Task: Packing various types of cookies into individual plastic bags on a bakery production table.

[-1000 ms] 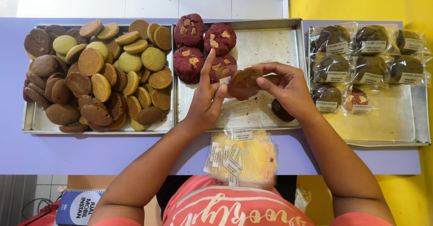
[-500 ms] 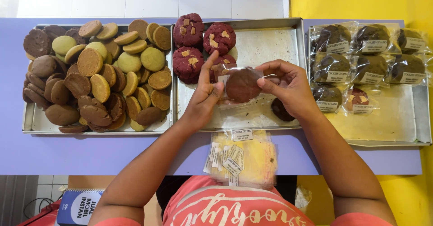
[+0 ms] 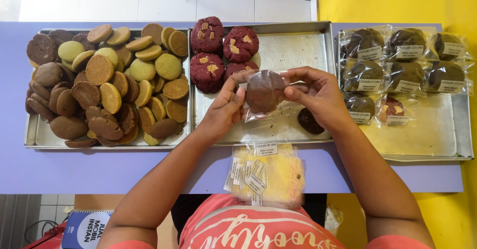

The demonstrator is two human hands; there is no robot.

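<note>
Dark brown round cookie (image 3: 265, 91) in its clear plastic bag is grasped by both hands, left hand (image 3: 226, 111) and right hand (image 3: 318, 92), above the middle metal tray (image 3: 298, 50). Near the body, loose labels (image 3: 253, 177) lie at the purple tabletop (image 3: 99, 169) edge. Seven bagged cookies (image 3: 405, 60) fill the right tray; many remain unbagged, judging from the left tray (image 3: 37, 137). The middle tray keeps open room.

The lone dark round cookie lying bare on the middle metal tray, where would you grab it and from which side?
Take the dark round cookie by its rim, coming straight down from above. It lies flat on the middle metal tray with bare metal around it, just under the right hand.
</note>
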